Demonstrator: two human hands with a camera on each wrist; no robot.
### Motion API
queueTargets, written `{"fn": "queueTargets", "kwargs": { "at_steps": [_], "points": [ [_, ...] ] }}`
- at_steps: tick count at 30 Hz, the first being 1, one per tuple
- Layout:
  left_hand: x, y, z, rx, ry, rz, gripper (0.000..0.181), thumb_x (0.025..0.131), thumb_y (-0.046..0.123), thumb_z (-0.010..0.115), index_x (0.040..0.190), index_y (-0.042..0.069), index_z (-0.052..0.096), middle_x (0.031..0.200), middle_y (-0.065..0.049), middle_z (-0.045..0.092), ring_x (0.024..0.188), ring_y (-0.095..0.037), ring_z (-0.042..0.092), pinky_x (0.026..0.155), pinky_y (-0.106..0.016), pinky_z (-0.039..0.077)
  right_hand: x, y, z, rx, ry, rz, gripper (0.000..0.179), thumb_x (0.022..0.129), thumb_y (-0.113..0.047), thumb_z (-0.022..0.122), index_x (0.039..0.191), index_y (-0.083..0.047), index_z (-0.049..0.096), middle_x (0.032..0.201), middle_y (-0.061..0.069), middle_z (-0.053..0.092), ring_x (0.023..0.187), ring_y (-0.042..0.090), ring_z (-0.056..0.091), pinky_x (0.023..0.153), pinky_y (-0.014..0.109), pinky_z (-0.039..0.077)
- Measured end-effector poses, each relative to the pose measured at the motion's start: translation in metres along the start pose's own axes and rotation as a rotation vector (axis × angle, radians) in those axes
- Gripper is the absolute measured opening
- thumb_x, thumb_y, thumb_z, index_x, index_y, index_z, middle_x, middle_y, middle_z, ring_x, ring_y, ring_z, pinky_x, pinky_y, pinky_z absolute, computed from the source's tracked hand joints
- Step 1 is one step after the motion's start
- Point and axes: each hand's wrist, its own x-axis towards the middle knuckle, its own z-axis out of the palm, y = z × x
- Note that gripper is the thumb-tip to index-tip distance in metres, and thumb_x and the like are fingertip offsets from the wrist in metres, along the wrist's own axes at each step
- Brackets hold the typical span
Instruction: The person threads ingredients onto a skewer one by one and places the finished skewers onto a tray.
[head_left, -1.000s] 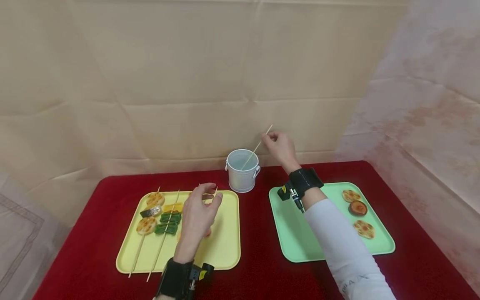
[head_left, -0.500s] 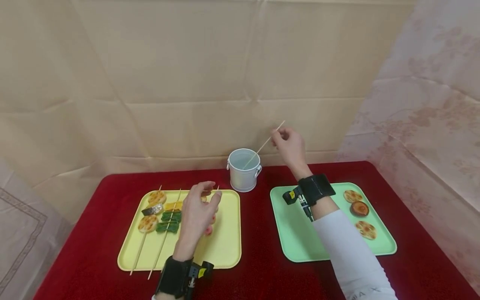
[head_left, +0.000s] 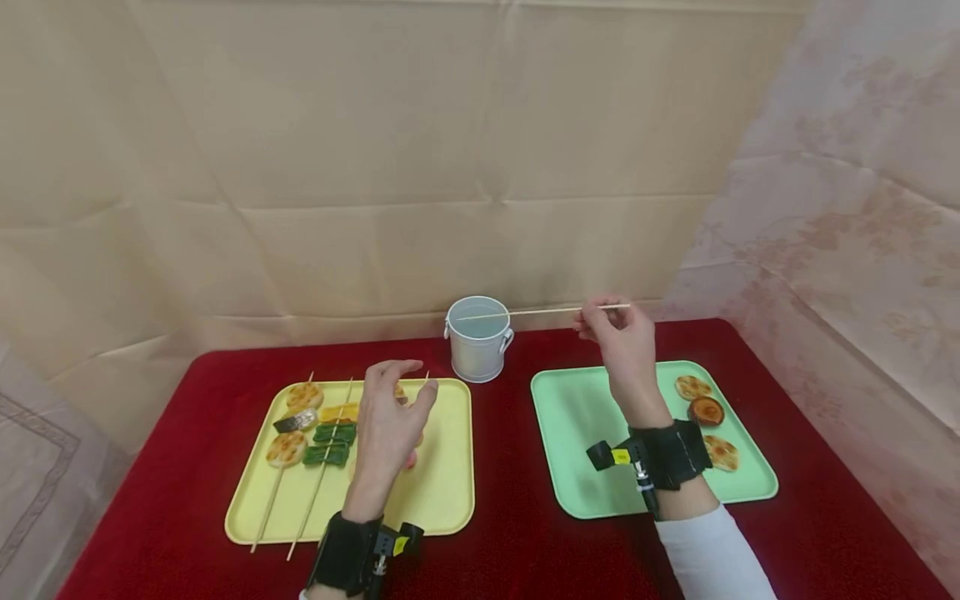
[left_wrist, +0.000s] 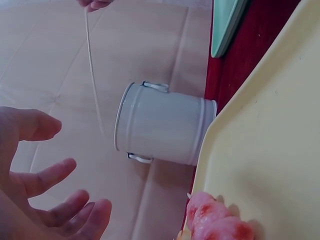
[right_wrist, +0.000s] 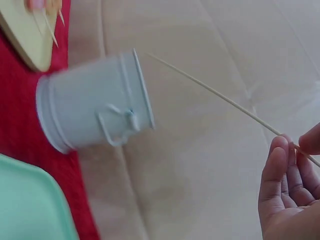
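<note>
My right hand (head_left: 626, 358) pinches a thin wooden skewer (right_wrist: 215, 92) near one end, between thumb and fingers. The skewer lies almost level in the head view. Its far tip overlaps the mouth of the white metal bucket (head_left: 477, 354); in the right wrist view that tip sits just off the rim. No food is on this skewer. Over the yellow tray (head_left: 450, 492) hovers my left hand (head_left: 386, 425), its fingers spread and slightly bent, holding nothing. Below it a skewer with pink pieces (left_wrist: 215, 220) lies on the tray, mostly hidden by the hand.
Two skewers of toy food lie on the yellow tray's left: one with browned rounds (head_left: 287, 448), one with green pieces (head_left: 330, 442). A green tray (head_left: 577, 467) at right carries a mushroom cap (head_left: 706, 411) and browned rounds. A beige cloth (head_left: 360, 167) hangs behind the red-covered table.
My right hand has moved right and down, drawing the skewer up out of the bucket and turning it from slanted to nearly level. My left hand has barely moved.
</note>
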Motion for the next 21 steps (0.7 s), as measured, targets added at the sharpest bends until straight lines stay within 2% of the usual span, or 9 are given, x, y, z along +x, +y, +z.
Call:
{"fn": "queueTargets", "kwargs": {
  "at_steps": [5,7,13,18,21],
  "points": [
    [0.0,0.002,0.002,-0.059,0.029,-0.001,0.039,0.094,0.024,0.073,0.127,0.005,0.069,0.133,-0.015,0.056,0.113,-0.035,0.06,0.09,-0.047,0.054,-0.024,0.01,0.004,0.12,-0.08,0.101,0.014,0.1,-0.014,0.07,0.105,-0.002,0.064,0.1,0.014,0.074,0.089,0.022,0.071,0.086,0.028,0.058],
    [0.0,0.003,0.004,-0.108,0.019,-0.01,0.038,0.094,0.021,0.072,0.128,0.004,0.068,0.131,-0.016,0.057,0.117,-0.035,0.06,0.091,-0.048,0.055,-0.033,0.013,0.008,0.159,-0.12,0.132,0.013,0.1,-0.011,0.069,0.105,-0.001,0.064,0.1,0.012,0.074,0.09,0.022,0.072,0.088,0.029,0.058],
    [-0.004,0.008,0.012,-0.344,-0.102,-0.081,0.035,0.098,0.009,0.068,0.13,-0.004,0.063,0.13,-0.022,0.063,0.118,-0.039,0.065,0.096,-0.05,0.054,-0.06,0.021,0.023,0.274,-0.194,0.232,0.01,0.1,-0.003,0.066,0.108,0.0,0.062,0.1,0.011,0.072,0.092,0.018,0.071,0.092,0.031,0.056],
    [-0.008,0.01,0.02,-0.505,-0.212,-0.147,0.033,0.102,0.006,0.063,0.132,-0.006,0.061,0.13,-0.024,0.064,0.115,-0.038,0.067,0.09,-0.041,0.058,-0.078,0.027,0.034,0.304,-0.224,0.315,0.013,0.1,-0.002,0.064,0.112,0.003,0.06,0.104,0.013,0.072,0.095,0.019,0.07,0.093,0.03,0.056],
    [-0.012,0.01,0.024,-0.581,-0.267,-0.164,0.033,0.104,0.008,0.061,0.134,-0.006,0.06,0.128,-0.024,0.064,0.115,-0.037,0.066,0.089,-0.039,0.058,-0.086,0.031,0.039,0.305,-0.242,0.363,0.018,0.101,-0.003,0.064,0.116,0.005,0.059,0.105,0.012,0.072,0.099,0.022,0.07,0.093,0.03,0.056]
  ]
}}
